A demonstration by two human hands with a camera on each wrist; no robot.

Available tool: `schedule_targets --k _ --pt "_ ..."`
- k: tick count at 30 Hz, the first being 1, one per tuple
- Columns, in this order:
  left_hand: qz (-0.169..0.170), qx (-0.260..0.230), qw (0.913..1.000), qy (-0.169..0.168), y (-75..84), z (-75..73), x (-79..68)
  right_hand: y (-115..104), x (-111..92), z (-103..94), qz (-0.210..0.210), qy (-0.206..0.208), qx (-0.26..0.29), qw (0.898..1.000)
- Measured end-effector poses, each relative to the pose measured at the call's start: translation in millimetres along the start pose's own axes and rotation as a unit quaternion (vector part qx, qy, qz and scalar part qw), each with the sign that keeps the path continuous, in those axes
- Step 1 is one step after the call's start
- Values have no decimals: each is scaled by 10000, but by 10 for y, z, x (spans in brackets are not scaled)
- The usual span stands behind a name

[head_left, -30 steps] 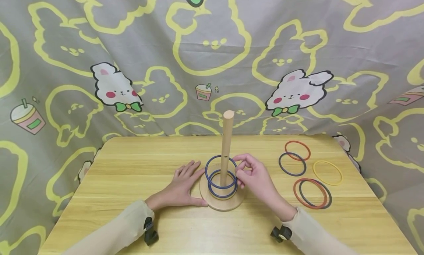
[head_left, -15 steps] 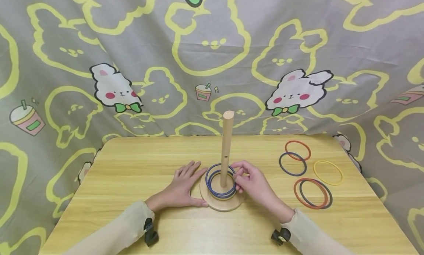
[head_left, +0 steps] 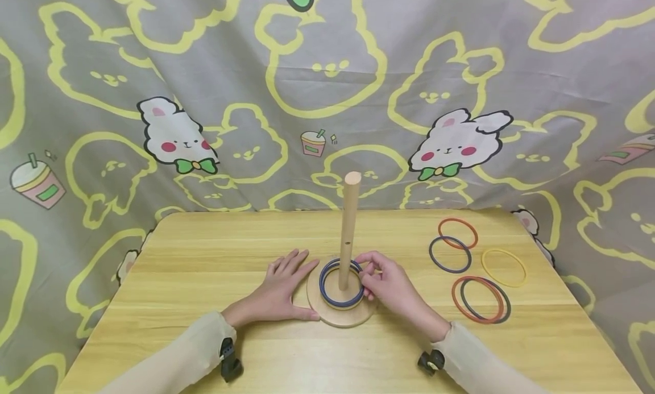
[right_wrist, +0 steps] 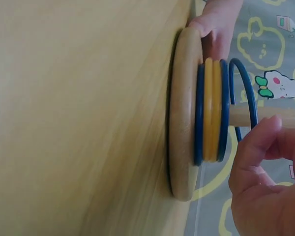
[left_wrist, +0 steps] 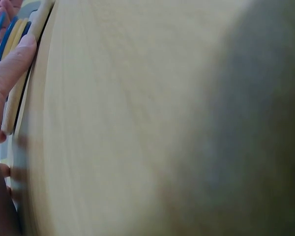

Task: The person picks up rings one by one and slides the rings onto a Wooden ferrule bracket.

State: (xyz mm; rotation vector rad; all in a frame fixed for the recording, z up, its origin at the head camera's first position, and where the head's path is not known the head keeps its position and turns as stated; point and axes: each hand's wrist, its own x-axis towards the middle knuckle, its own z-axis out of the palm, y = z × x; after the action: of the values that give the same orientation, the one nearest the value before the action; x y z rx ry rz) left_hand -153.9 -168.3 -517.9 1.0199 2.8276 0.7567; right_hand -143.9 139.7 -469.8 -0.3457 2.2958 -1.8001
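A round wooden base [head_left: 349, 320] carries an upright wooden post [head_left: 350, 223]. Around the post, low on the base, lie stacked rings: a blue ring [right_wrist: 199, 118] at the bottom, two yellow rings [right_wrist: 212, 110], then another blue ring [right_wrist: 224, 110]. My right hand [head_left: 390, 283] pinches the right side of one more blue ring [right_wrist: 250, 93]. That ring encircles the post just above the stack, tilted, with a gap below it in the right wrist view. My left hand [head_left: 276, 291] lies with fingers spread at the base's left side, its thumb [left_wrist: 17, 61] touching the base.
On the table's right lie loose rings: a red ring [head_left: 476, 230] overlapping a blue ring [head_left: 431, 261], a yellow ring [head_left: 525, 273], and an orange-red ring [head_left: 453, 303] overlapping a dark grey ring [head_left: 509, 309]. A patterned curtain [head_left: 230, 70] hangs behind the wooden table [head_left: 204, 257].
My right hand has lowered the pinched blue ring along the post, from well above the stack to close over it. The left hand stays beside the base.
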Motion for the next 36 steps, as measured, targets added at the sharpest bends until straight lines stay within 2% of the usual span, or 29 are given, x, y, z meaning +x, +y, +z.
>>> schedule_targets --k 8,15,22,29,36 --pt "83 -38 9999 -50 17 -24 24 74 70 -22 117 -18 -343 9993" --pt "-31 31 9999 -162 32 -50 19 81 79 -13 88 35 -667 9977" --pt "-37 -38 9998 -173 46 -57 10 89 80 9 123 81 -752 9971" --pt "65 -115 9999 40 -28 23 -9 90 72 -13 148 217 -966 9950" --pt "24 -68 10000 6 -1 -2 -7 76 47 -114 68 225 -785 9966"
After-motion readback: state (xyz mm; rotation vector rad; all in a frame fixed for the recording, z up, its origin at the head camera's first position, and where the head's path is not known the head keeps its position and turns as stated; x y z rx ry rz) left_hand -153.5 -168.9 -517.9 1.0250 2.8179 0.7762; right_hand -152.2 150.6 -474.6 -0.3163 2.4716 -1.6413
